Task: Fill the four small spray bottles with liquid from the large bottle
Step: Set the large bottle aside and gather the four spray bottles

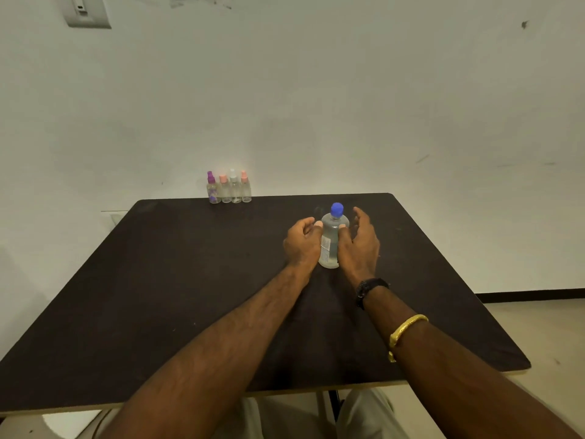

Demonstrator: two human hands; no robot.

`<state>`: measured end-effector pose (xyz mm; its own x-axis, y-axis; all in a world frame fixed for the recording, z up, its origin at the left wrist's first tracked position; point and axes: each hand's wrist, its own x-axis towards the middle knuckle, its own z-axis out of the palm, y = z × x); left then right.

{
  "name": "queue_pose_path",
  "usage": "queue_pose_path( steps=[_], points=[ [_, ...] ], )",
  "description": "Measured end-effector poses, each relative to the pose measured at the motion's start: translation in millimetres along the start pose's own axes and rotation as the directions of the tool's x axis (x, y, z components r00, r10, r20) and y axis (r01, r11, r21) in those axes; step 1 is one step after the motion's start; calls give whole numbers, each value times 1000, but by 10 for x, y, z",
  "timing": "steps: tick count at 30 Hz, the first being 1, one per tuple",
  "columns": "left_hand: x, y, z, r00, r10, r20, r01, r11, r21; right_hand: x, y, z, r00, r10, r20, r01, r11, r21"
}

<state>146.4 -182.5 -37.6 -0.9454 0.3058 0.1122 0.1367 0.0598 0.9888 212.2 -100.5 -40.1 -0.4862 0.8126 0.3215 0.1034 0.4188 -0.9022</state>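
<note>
Large bottle [330,245], position? (desk)

Upright on the dark table [190,280], right of centre. Blue cap [337,209] on, clear liquid inside. I read it off the head camera only. (remote)

Hands? (desk)

Left hand [302,240] sits against the bottle's left side, fingers curled, thumb tip touching its shoulder. Whether that is a real grasp, I cannot tell. Right hand [359,245] is released: thumb laid on the bottle's right side, fingers spread and off it. Black watch [370,286] and gold bangle [406,327] on that arm. (remote)

Small spray bottles [229,190]? (desk)

Four in a tight row at the table's far edge, left of centre, well apart from the big one. Tops run purple, pink, white, pink. (remote)

Surface, room? (desk)

Tabletop matte, dark brown, pale rim, rounded far corner. Plain pale wall [316,90] behind, scuffed, with a switch plate [87,11] high on the left. Pale floor [538,327] and dark skirting [531,294] at right. (remote)
</note>
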Motion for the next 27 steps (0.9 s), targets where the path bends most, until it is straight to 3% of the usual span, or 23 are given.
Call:
queue_pose_path(
  steps=[5,10,21,27],
  points=[
    [1,126,-305,968,214,-128,-199,972,123,-51,-257,53,976,-213,-53,196,953,-232],
    [25,148,-682,884,444,-145,-375,860,345,-199,-481,218,883,-464,73,457,812,-363],
    [195,58,-1619,761,648,-35,-403,514,757,-390,-782,827,695,-653,300,713,575,-401],
    [309,-29,-1932,749,663,17,-370,396,840,-413,-866,1051,669,-665,333,737,537,-410]
  ],
)
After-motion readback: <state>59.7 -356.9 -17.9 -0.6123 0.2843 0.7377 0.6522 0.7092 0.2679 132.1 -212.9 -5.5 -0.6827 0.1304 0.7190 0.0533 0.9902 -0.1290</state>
